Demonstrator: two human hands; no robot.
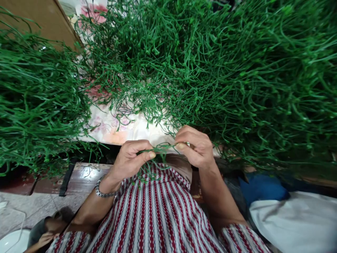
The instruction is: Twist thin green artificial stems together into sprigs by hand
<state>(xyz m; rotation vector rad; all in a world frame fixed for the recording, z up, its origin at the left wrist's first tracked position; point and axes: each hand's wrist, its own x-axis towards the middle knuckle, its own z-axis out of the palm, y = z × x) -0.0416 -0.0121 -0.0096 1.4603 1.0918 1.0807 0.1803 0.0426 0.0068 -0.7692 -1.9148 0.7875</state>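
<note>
My left hand (131, 157) and my right hand (196, 146) meet close to my chest, each pinching one end of a thin green plastic stem piece (162, 149) held between them. Thumbs and forefingers press on the stem. A metal bracelet (103, 191) circles my left wrist. Right behind my hands rises a big heap of the same green branched stems (210, 70), spread over a flowered cloth (123, 126).
A second mass of green stems (31, 105) fills the left side. Brown board (39, 17) at top left. My red-and-white striped garment (158, 218) is below. A blue item (260, 188) and white cloth (297, 218) lie at lower right. A white dish (13, 241) sits at bottom left.
</note>
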